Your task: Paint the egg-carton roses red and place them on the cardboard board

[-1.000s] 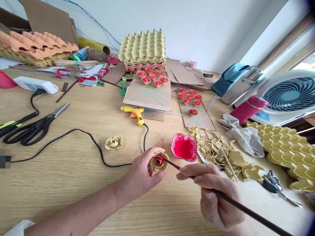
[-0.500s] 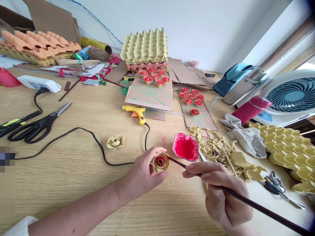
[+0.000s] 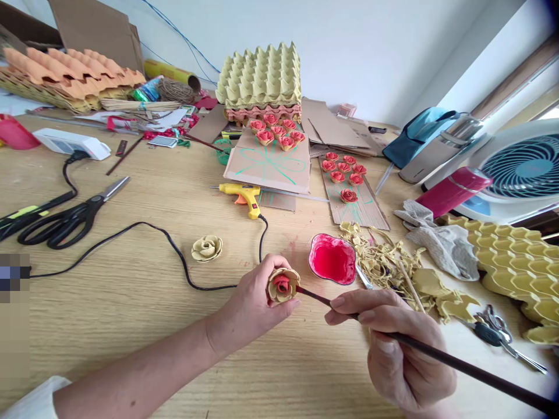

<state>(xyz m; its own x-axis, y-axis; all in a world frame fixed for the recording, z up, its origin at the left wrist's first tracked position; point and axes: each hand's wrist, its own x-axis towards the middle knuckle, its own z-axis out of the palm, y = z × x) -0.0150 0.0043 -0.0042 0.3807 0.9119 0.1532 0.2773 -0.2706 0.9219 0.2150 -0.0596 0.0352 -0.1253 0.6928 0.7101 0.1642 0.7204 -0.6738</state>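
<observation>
**Red centre, bare petals: a paper rose held near the front edge of the tabletop**

Pale wood-grain tabletop [image 3: 131, 326] is seen nearest. Just above its near edge, right of the middle, a paper rose [image 3: 283, 284] is gripped in the left hand [image 3: 253, 302]. The fingers are curled shut around the base of the flower, which is lifted off the wood. Its heart is painted red and its outer petals are left yellowish. A long dark brush [image 3: 458, 363] is pinched between the thumb and closed fingers of the right hand [image 3: 402, 355], and its tip is laid against the right side of the flower.

Just behind the brush tip stands a small cup of red paint [image 3: 332, 266], with a heap of carton scraps [image 3: 384, 262] to its right. A set of keys [image 3: 493, 333] lies nearer the right edge. An unpainted rose [image 3: 207, 248] lies to the left of the hands. A black cable [image 3: 174, 256] is looped between it and them, and is run up to a yellow glue gun [image 3: 244, 195]. Black scissors [image 3: 65, 218] are placed by the left edge.

Further back, finished red roses are set out on a cardboard strip [image 3: 364, 212] and on a cardboard sheet [image 3: 268, 166] marked in green. Behind these, egg trays [image 3: 259, 78] are stacked. A grey cloth [image 3: 441, 241], a yellow tray [image 3: 515, 262], a pink bottle [image 3: 452, 189] and a fan [image 3: 519, 169] are crowded along the right edge. Orange trays [image 3: 65, 75] and a white power strip [image 3: 72, 142] fill the far left corner. A plain white wall closes the far side.
</observation>
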